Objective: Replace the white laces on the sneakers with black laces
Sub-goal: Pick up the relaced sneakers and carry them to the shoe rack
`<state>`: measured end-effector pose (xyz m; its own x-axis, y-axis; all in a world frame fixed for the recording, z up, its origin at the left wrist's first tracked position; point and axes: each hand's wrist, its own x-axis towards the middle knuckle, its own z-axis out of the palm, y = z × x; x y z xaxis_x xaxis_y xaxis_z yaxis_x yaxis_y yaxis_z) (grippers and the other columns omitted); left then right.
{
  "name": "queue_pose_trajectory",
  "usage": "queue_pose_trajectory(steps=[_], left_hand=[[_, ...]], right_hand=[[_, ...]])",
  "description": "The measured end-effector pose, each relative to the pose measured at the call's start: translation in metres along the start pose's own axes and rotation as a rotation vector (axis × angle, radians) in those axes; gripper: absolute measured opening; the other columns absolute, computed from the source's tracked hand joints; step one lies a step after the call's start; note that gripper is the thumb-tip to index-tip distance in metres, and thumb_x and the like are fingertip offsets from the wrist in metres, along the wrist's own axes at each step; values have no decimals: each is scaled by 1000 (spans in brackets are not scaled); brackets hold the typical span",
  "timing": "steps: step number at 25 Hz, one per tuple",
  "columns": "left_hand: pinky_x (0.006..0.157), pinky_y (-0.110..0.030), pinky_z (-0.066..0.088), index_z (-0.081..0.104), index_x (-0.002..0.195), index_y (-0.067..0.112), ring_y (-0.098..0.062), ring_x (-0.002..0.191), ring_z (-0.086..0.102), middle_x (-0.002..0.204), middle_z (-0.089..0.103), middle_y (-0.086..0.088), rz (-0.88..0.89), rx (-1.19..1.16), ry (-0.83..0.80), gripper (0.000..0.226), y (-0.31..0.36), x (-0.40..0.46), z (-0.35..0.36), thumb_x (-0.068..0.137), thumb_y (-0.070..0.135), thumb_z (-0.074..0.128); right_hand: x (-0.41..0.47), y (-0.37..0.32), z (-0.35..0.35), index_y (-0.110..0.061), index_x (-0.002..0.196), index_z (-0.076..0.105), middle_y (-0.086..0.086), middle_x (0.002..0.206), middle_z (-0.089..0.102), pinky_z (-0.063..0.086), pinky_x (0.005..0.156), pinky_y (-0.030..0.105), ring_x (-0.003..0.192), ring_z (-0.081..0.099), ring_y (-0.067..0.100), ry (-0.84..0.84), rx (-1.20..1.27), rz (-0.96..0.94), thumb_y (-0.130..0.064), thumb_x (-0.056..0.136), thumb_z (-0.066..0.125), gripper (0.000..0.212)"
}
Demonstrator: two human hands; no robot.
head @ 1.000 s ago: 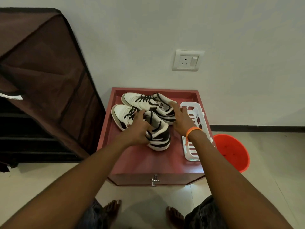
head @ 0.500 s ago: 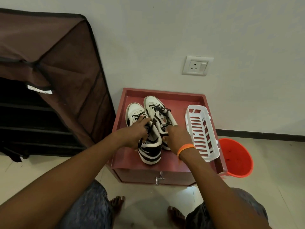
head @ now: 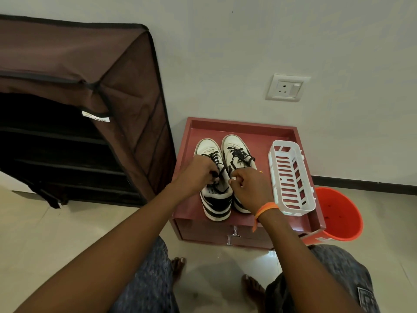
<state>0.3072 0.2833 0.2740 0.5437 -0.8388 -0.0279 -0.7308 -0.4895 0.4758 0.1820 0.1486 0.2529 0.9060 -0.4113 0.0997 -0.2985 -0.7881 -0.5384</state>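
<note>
Two white-and-black sneakers stand side by side, toes to the wall, on a low red table (head: 246, 127). Both carry black laces. My left hand (head: 196, 175) sits over the left sneaker (head: 216, 199) and pinches its black lace (head: 214, 158) near the tongue. My right hand (head: 250, 188), with an orange wristband, covers the heel part of the right sneaker (head: 233, 145); its fingers are curled at the collar, and what they hold is hidden. No white laces are visible.
A white plastic basket (head: 291, 177) lies on the table's right part. An orange bucket (head: 340, 213) stands on the floor to the right. A brown fabric shoe rack (head: 79, 98) stands at the left, a wall socket (head: 286, 88) above the table. My bare feet are below.
The sneakers have been turned from lying askew to standing parallel with toes toward the wall. Both hands moved with them to the collars. The view shifted right and down.
</note>
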Motion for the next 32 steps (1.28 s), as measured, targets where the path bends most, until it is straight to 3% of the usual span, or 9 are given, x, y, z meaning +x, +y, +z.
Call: queue_pose_trajectory(steps=[7,11,13,15,17,20,25,29,32], left_hand=[[79,-36,51,63,110,2,-34,107,62,115,60,-17,-328,186,-205,21,52,35,44,93,6,52],[65,-27,48,68,96,-1,-25,90,61,92,63,-12,-312,77,-468,17,42,39,18,88,-5,54],[62,-22,50,75,95,2,-19,81,63,91,71,-7,-306,-143,-277,22,30,23,13,85,-6,58],[64,-20,53,76,87,14,-13,81,67,91,72,1,-418,-316,151,24,25,-3,19,83,-3,58],[69,-26,52,69,103,17,-15,87,65,98,69,2,-516,-341,353,23,23,-22,37,85,6,59],[75,-33,51,58,117,12,-18,88,58,103,64,-1,-637,-443,254,29,19,-29,59,88,9,61],[46,-18,30,64,87,10,-13,64,53,72,57,1,-607,-378,295,13,3,-22,60,82,-1,58],[47,-24,29,62,80,11,-17,61,53,64,56,1,-654,-396,292,17,4,-5,43,78,-4,55],[57,-29,47,67,83,17,-17,70,65,72,67,4,-755,-499,307,18,15,-1,1,75,3,61]], right_hand=[[14,17,11,-18,100,76,3,94,74,53,82,39,86,66,23,33,3,96,-18,83,64,20],[16,22,1,-22,112,70,4,112,67,49,89,37,102,63,28,-138,-141,43,-28,84,64,29],[10,18,-6,-27,133,51,5,128,54,42,99,42,117,54,27,-316,-171,22,-46,85,63,53],[-2,10,-2,-40,145,28,6,134,44,34,106,49,123,46,29,-485,-280,1,-65,78,61,78],[-5,0,7,-42,142,31,11,133,43,36,104,54,123,42,36,-586,-477,21,-67,73,66,81],[6,-10,11,-32,123,54,11,124,54,46,96,57,120,47,37,-631,-532,89,-57,71,73,60],[16,0,16,-26,93,65,2,96,66,55,77,39,90,65,27,-560,-499,26,-57,66,77,43],[28,-8,19,-19,94,67,8,98,63,55,75,39,92,64,30,-476,-380,119,-49,68,79,41],[30,-33,-10,-21,96,68,8,99,61,50,71,34,95,61,30,-465,-316,166,-50,72,77,38]])
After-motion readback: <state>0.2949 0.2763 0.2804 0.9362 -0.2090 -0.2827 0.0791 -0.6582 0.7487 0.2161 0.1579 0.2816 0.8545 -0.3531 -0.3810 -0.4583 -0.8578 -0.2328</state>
